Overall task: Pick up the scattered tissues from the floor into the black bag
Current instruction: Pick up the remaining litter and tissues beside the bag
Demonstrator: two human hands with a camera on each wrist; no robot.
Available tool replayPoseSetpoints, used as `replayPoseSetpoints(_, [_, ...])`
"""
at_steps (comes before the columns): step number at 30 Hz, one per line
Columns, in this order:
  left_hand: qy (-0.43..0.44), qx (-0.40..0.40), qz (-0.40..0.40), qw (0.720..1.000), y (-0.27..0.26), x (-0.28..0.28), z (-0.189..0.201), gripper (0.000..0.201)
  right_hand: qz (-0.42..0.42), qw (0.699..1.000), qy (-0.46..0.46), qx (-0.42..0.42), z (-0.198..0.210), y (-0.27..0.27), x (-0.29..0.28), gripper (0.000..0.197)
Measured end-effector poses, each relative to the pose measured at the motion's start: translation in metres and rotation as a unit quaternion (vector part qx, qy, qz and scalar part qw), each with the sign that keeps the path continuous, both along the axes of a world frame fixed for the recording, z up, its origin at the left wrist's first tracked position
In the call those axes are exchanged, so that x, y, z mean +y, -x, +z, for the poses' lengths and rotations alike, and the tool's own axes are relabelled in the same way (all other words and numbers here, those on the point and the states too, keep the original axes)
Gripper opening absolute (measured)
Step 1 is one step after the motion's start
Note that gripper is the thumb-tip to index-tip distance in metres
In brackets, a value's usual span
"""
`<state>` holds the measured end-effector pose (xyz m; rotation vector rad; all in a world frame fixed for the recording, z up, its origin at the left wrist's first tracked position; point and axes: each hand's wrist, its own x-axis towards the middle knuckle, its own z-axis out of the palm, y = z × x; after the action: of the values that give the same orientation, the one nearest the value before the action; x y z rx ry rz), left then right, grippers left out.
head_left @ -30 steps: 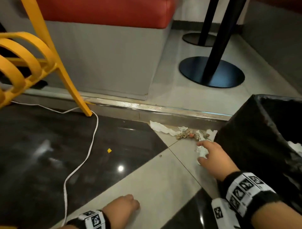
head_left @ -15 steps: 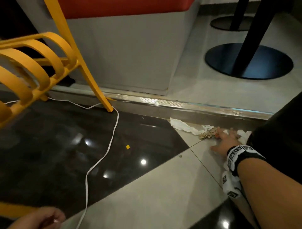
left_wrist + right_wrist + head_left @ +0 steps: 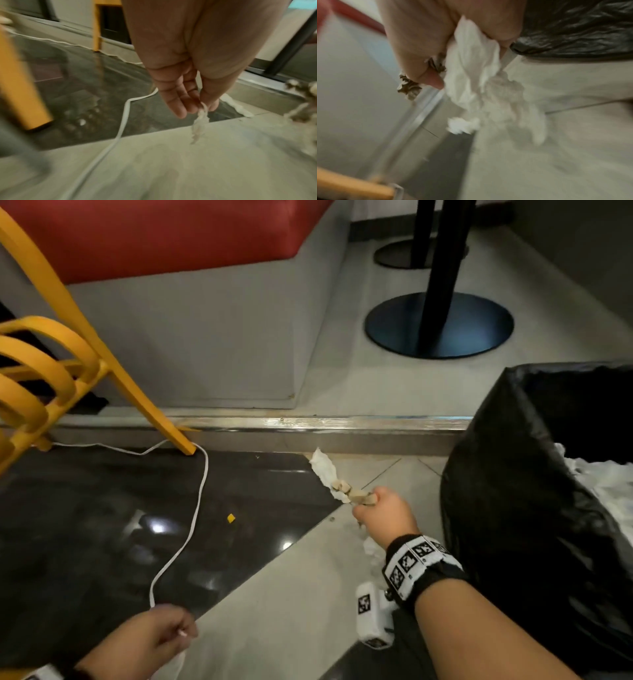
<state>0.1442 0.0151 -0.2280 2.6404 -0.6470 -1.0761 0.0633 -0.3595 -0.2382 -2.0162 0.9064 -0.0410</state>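
Note:
My right hand (image 3: 376,506) grips a bunch of white tissues (image 3: 471,75) together with brown crumpled scraps (image 3: 409,86), just left of the black bag (image 3: 513,491). A long white tissue strip (image 3: 323,470) trails from this fist toward the metal step. The bag stands open at the right with white tissues inside (image 3: 609,477). My left hand (image 3: 178,631) is low at the bottom left. In the left wrist view its thumb and fingers (image 3: 178,106) pinch a small twisted tissue scrap (image 3: 201,120) that hangs above the pale tile.
A yellow chair (image 3: 68,364) stands at the left, and a white cable (image 3: 200,501) runs across the dark floor. A small yellow scrap (image 3: 231,518) lies on the dark tile. Beyond the metal step (image 3: 308,424) are a red-cushioned bench (image 3: 171,234) and a black table base (image 3: 438,323).
My right hand has closed on the tissues and brown scraps by the step and drawn them back toward me. My left hand has come forward, now pinching a tissue scrap.

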Motion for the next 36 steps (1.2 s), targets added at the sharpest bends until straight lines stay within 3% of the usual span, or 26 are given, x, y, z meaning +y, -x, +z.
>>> replayPoseSetpoints(2, [0.014,-0.057,-0.038,0.998,0.002,-0.057,0.027,0.023,-0.023,0.996,-0.020,-0.087,0.059,0.005,-0.003,0.012])
replayPoseSetpoints(4, [0.023,-0.108,-0.107,0.988,0.001,-0.110,0.044,0.030,-0.023,0.984,0.016,-0.174,0.126,0.019,-0.014,0.009])
replayPoseSetpoints(7, [0.041,-0.148,-0.189,0.970,0.007,-0.186,0.087,0.018,-0.037,0.951,0.122,-0.281,0.223,0.063,-0.044,0.016])
replayPoseSetpoints(11, [0.230,-0.178,-0.133,0.947,0.039,-0.299,0.144,0.012,-0.125,0.887,0.238,-0.376,0.296,0.142,-0.089,0.026])
replayPoseSetpoints(14, [0.369,-0.145,-0.150,0.906,0.081,-0.377,0.176,0.010,-0.189,0.872,0.242,-0.382,0.304,0.186,-0.118,0.031])
replayPoseSetpoints(17, [0.431,-0.113,-0.175,0.878,0.126,-0.432,0.196,0.008,-0.237,0.896,0.236,-0.294,0.283,0.204,-0.151,0.052])
replayPoseSetpoints(19, [0.413,-0.118,-0.216,0.877,0.152,-0.453,0.203,0.016,-0.222,0.939,0.201,-0.168,0.259,0.212,-0.168,0.052])
replayPoseSetpoints(21, [0.367,-0.124,-0.273,0.881,0.163,-0.458,0.196,0.028,-0.194,0.970,0.144,-0.020,0.228,0.215,-0.175,0.032])
replayPoseSetpoints(23, [0.342,-0.120,-0.284,0.888,0.155,-0.447,0.183,0.031,-0.155,0.983,0.060,0.073,0.203,0.214,-0.175,0.029])
replayPoseSetpoints(25, [0.326,-0.128,-0.251,0.902,0.128,-0.424,0.164,0.031,-0.128,0.981,0.064,0.128,0.190,0.212,-0.177,0.033])
replayPoseSetpoints(29, [0.206,-0.220,-0.164,0.939,0.044,-0.356,0.107,0.031,-0.171,0.981,0.083,0.044,0.207,0.206,-0.190,0.008])
replayPoseSetpoints(33, [0.055,-0.243,-0.112,0.962,-0.030,-0.297,0.046,0.031,-0.169,0.974,0.112,-0.105,0.235,0.193,-0.175,0.020])
replayPoseSetpoints(36, [0.014,-0.241,-0.091,0.966,-0.064,-0.285,0.011,0.031,-0.120,0.960,0.155,-0.198,0.241,0.187,-0.133,0.006])
